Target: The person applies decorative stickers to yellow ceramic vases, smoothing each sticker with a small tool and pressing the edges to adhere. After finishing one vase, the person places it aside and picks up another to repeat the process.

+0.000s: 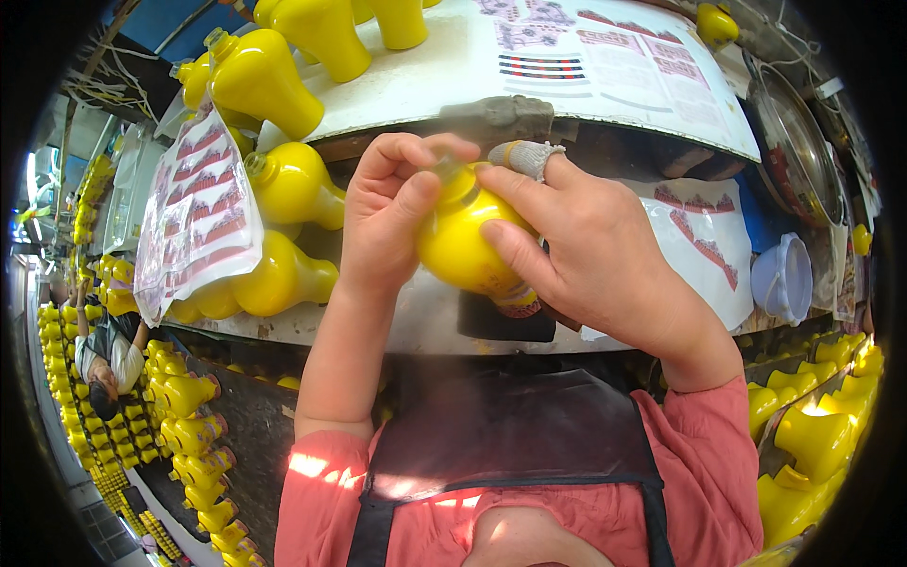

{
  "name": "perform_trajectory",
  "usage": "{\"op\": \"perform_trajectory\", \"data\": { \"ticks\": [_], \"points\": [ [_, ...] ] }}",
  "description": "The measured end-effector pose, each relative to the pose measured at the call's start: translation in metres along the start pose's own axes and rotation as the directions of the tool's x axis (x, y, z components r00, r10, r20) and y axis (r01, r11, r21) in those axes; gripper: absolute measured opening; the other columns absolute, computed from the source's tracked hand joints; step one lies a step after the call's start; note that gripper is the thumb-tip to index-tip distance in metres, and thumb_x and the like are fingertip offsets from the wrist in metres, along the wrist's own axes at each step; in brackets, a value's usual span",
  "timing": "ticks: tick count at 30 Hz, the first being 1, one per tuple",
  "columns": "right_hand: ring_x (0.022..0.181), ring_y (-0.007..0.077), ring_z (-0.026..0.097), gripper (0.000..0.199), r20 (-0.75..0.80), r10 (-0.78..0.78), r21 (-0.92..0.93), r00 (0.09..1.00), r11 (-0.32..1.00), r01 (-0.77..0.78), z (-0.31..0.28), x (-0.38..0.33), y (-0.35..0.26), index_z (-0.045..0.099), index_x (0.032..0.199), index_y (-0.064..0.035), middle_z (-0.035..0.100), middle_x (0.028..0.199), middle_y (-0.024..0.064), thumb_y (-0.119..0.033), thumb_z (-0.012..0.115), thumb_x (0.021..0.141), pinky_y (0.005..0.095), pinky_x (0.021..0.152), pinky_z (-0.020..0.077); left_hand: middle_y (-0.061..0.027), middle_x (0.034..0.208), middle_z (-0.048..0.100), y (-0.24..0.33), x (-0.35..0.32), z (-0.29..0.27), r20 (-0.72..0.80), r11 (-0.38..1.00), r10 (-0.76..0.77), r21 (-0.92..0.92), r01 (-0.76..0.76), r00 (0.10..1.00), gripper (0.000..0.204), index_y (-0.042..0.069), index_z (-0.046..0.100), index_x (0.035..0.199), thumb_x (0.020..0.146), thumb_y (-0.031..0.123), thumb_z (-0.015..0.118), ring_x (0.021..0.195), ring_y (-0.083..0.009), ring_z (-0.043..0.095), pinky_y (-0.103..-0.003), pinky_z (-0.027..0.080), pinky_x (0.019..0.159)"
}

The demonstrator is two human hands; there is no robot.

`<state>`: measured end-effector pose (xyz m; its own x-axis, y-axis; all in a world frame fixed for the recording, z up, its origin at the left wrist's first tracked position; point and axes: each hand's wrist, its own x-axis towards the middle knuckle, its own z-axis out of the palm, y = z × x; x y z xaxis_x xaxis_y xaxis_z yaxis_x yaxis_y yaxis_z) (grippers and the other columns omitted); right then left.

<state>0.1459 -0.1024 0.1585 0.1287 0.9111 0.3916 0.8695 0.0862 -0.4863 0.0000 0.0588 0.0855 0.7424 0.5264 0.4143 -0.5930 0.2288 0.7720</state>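
A glossy yellow bottle [465,241], bulb-shaped with a narrow neck, sits between the person's two hands just above the near edge of the worktop [416,321], its neck pointing to the far side. The left hand [389,213] has its grip wrapped around the bottle's left side and neck, thumb on the shoulder; the right hand [586,250] holds the right side, fingers spread over the body, with a white knitted cot [522,157] on one fingertip by the neck. A red-and-white label shows at the bottle's near end, partly hidden. To the left, a clear bag of red-and-white label sheets [200,213] leans on more yellow bottles [283,184] lying on the worktop. On the far side a white printed sheet [605,66] covers a raised board. To the right lie another label sheet [704,241], a pale plastic cup [784,279] and a metal bowl [798,142]. Rows of yellow bottles [189,435] fill the floor on the left, where another person [109,364] works.
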Motion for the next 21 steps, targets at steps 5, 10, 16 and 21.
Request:
{"op": "perform_trajectory", "data": {
  "ticks": [5, 10, 16, 21],
  "points": [
    [0.064, 0.0239, 0.059, 0.044, -0.019, 0.117, 0.16, 0.993, 0.981, -0.113, -0.002, 0.004, 0.006, 0.07, 0.122, -0.0066, 0.058, 0.083, 0.0116, -0.027, 0.08, 0.085, 0.0356, 0.058, 0.0463, -0.0166, 0.125, 0.07, 0.005, 0.003, 0.011, -0.108, 0.999, -0.035, 0.023, 0.038, 0.993, 0.013, 0.006, 0.059, 0.113, 0.102, 0.006, 0.064, 0.109, -0.0169, 0.068, -0.032, 0.055, 0.097],
    [0.062, 0.0118, 0.053, 0.043, -0.075, 0.107, 0.159, 0.991, 0.983, -0.094, -0.006, -0.007, -0.005, 0.069, 0.106, -0.0068, 0.059, 0.086, 0.0063, -0.025, 0.09, 0.073, 0.029, 0.055, 0.0428, -0.0131, 0.117, 0.074, 0.014, 0.008, 0.033, -0.315, 0.977, -0.078, 0.164, 0.135, 0.946, 0.01, 0.002, 0.067, 0.107, 0.097, 0.004, 0.069, 0.101, -0.0133, 0.069, -0.029, 0.056, 0.092],
    [0.058, 0.0109, 0.051, 0.026, -0.242, 0.097, 0.104, 0.965, 0.992, -0.074, 0.005, -0.003, -0.009, 0.071, 0.094, -0.0063, 0.06, 0.074, 0.004, -0.015, 0.087, 0.075, 0.0286, 0.054, 0.0418, -0.0117, 0.116, 0.075, 0.02, 0.011, 0.056, -0.361, 0.929, -0.061, 0.32, 0.185, 0.931, 0.014, 0.0, 0.072, 0.106, 0.093, 0.002, 0.074, 0.101, -0.0114, 0.068, -0.028, 0.057, 0.09],
    [0.062, 0.0112, 0.052, 0.006, -0.259, 0.163, 0.171, 0.952, 0.978, -0.121, 0.007, 0.0, -0.008, 0.073, 0.086, -0.0046, 0.059, 0.069, 0.0033, -0.005, 0.078, 0.082, 0.0275, 0.055, 0.0399, -0.0127, 0.122, 0.073, 0.023, 0.006, 0.054, -0.307, 0.931, -0.108, 0.303, 0.205, 0.946, 0.018, 0.0, 0.07, 0.115, 0.097, 0.003, 0.069, 0.106, -0.0142, 0.068, -0.03, 0.056, 0.093]
  ]
}}
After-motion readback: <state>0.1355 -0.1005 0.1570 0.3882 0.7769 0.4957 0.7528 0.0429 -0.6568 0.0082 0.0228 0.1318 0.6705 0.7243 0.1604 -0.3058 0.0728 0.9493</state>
